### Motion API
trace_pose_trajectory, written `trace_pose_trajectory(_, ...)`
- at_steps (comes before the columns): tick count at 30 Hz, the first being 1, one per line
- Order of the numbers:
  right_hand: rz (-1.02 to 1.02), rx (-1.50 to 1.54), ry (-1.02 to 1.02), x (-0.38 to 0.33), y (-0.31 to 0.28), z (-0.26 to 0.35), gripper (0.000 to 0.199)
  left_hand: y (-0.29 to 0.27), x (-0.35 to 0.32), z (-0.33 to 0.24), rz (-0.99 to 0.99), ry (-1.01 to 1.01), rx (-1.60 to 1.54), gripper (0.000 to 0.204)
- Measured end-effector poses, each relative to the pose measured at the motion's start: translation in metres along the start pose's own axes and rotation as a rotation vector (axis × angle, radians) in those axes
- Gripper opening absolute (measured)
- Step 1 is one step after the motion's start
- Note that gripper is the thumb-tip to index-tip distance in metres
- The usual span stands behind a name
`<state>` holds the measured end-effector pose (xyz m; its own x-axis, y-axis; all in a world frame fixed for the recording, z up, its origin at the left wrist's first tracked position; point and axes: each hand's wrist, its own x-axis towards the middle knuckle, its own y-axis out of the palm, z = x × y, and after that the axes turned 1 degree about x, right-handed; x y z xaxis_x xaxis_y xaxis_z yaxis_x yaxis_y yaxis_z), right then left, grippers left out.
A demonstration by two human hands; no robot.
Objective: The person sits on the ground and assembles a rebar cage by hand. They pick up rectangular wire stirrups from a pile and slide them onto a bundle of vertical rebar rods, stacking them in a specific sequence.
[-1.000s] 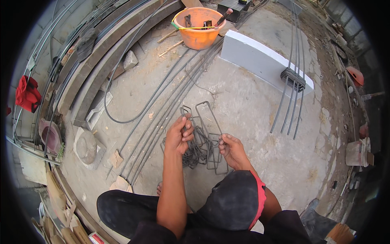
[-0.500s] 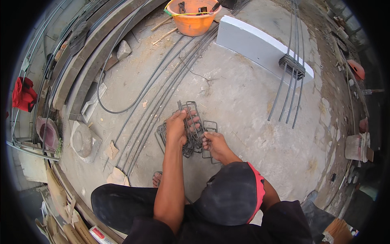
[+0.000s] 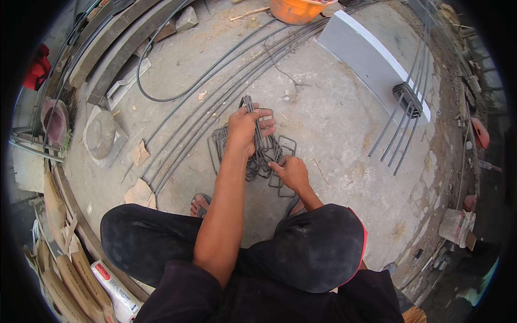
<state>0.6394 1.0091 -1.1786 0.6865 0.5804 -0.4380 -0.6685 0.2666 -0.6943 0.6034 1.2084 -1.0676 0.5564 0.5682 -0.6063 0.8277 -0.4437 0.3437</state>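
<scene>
My left hand (image 3: 243, 131) is closed around a bundle of rectangular steel stirrups (image 3: 247, 101), their bent bars standing up between thumb and fingers. Just right of it and nearer to me, my right hand (image 3: 293, 173) pinches with thumb and forefinger at the edge of the stirrups below the bundle. Exactly which bar it grips is hard to make out. More loose stirrups (image 3: 217, 142) lie heaped on the concrete under and beside both hands, partly hidden by my left forearm. One open rectangular stirrup (image 3: 288, 141) sticks out beyond my right hand.
Long steel bars (image 3: 211, 116) run across the floor to my left. An orange basin (image 3: 296, 12) stands at the far side. To the right, bars threaded with stirrups (image 3: 407, 99) rest across a grey-white slab (image 3: 358, 54). Brown paper sacks (image 3: 81, 280) lie at lower left.
The view has shifted, so the floor things sit higher in it. The bundle in my left hand has turned and shows more edge-on. My right hand still pinches at the stirrups.
</scene>
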Motion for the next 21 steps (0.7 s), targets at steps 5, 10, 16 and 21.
trace_pose_trajectory(5,0.03,0.08,-0.021,0.003,-0.006,-0.014,0.04,-0.012,-0.003,-0.015,0.057,-0.009,-0.02,0.036)
trace_pose_trajectory(10,-0.034,0.606,0.093,-0.039,-0.085,-0.02,0.025,-0.009,-0.004,-0.026,0.149,-0.036,0.043,0.04)
trace_pose_trajectory(16,-0.27,0.658,0.036,-0.044,-0.137,0.012,0.019,-0.004,0.002,-0.017,0.276,-0.124,-0.009,0.044)
trace_pose_trajectory(21,-0.583,0.081,-0.313,-0.039,-0.154,0.043,0.013,-0.008,-0.001,-0.024,0.375,-0.135,-0.101,0.047)
